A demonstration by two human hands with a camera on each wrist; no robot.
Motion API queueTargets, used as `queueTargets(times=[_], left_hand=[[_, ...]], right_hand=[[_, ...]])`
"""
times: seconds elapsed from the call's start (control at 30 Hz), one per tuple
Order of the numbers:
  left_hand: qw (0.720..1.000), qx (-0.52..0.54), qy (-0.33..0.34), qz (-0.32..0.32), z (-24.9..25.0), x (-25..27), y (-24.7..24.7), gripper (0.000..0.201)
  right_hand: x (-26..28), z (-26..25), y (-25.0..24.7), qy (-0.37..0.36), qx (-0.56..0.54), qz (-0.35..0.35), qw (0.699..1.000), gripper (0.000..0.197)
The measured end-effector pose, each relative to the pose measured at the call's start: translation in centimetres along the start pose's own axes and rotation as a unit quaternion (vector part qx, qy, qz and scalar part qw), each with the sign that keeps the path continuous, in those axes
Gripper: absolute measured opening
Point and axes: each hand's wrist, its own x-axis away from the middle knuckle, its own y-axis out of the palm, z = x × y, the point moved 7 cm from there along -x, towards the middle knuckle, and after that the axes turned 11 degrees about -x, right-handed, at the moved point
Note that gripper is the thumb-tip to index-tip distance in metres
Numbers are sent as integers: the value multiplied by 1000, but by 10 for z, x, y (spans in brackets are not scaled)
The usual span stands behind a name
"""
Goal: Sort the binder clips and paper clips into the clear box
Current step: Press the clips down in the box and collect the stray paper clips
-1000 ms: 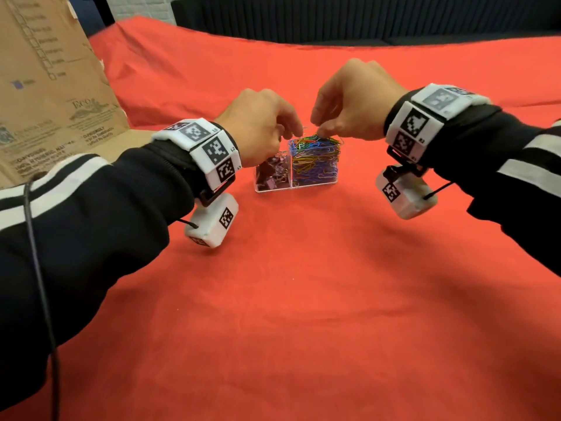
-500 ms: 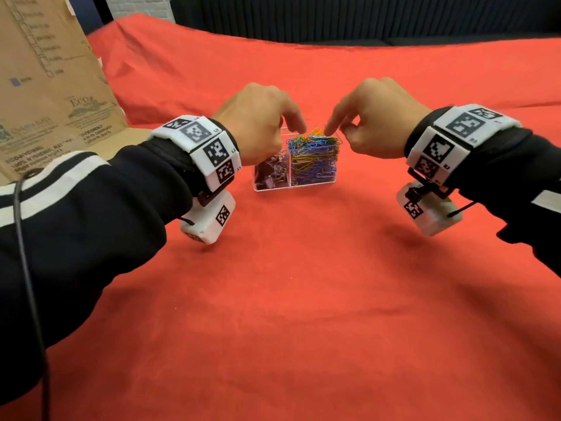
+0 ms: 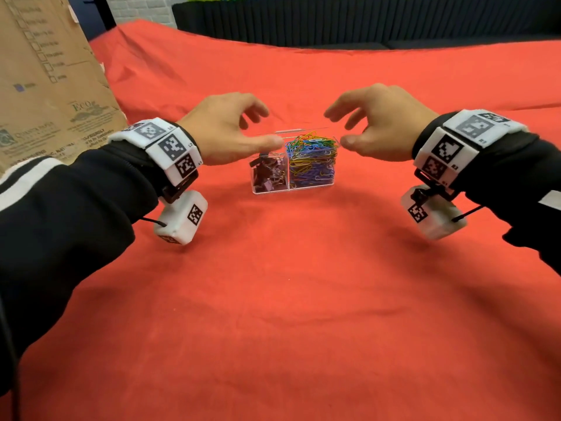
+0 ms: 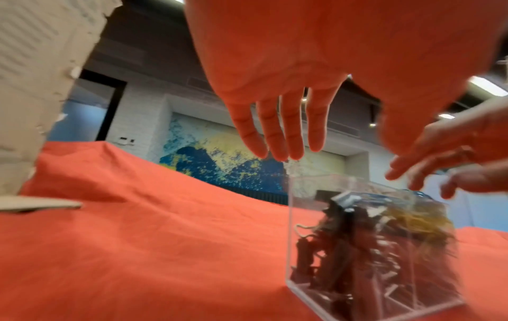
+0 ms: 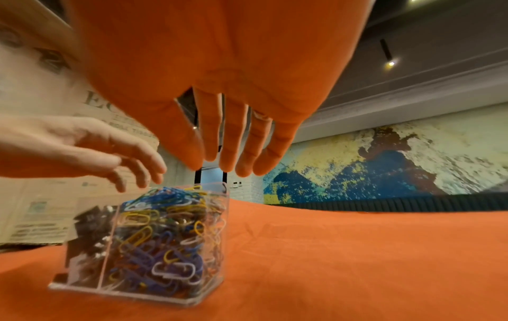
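A clear two-compartment box (image 3: 294,189) stands on the red cloth (image 3: 288,299). Dark binder clips (image 3: 268,173) fill its left compartment and coloured paper clips (image 3: 312,161) heap up in the right one. My left hand (image 3: 230,132) hovers over the box's left end with fingers spread and relaxed, thumb near the rim, holding nothing. On the other side my right hand (image 3: 376,123) hangs the same way above the right end, empty. The left wrist view shows the binder clips (image 4: 343,243) through the wall, the right wrist view the paper clips (image 5: 165,234).
A large brown cardboard sheet (image 3: 51,77) stands at the left rear. The red cloth rises in folds behind the box, and a dark ribbed panel (image 3: 364,19) runs along the back.
Both hands have let go of the clips, opened their fingers and drawn apart, left and right of the box top. The head view has drawn closer.
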Motion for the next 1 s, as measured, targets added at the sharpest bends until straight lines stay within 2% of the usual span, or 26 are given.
queueTargets(times=[0.1, 0.17, 0.2, 0.3, 0.37, 0.63, 0.77, 0.9, 1.0], left_hand=[[992, 84, -50, -80, -18, 3, 19, 99], [984, 121, -61, -117, -23, 5, 32, 100], [981, 129, -62, -128, -24, 5, 39, 92], [978, 161, -53, -119, -24, 5, 47, 52], [975, 183, -50, -120, -24, 9, 46, 44], [965, 225, -11, -137, 13, 74, 7, 44], [976, 189, 9, -106, 41, 117, -16, 35], [962, 239, 37, -122, 60, 147, -17, 42], [966, 223, 44, -123, 63, 157, -10, 43]], right_hand=[[-4, 22, 20, 68, -68, -49, 994, 71], [-7, 34, 36, 97, -128, -74, 984, 75], [-9, 38, 43, 106, -158, -82, 978, 71], [-7, 42, 50, 135, -248, -79, 956, 49], [0, 40, 49, 144, -262, -83, 951, 44], [65, -6, 24, 91, -257, -107, 956, 46], [109, -32, 14, 73, -263, -122, 954, 52], [144, -45, 11, 54, -262, -135, 954, 49], [158, -43, 14, 52, -256, -138, 955, 45]])
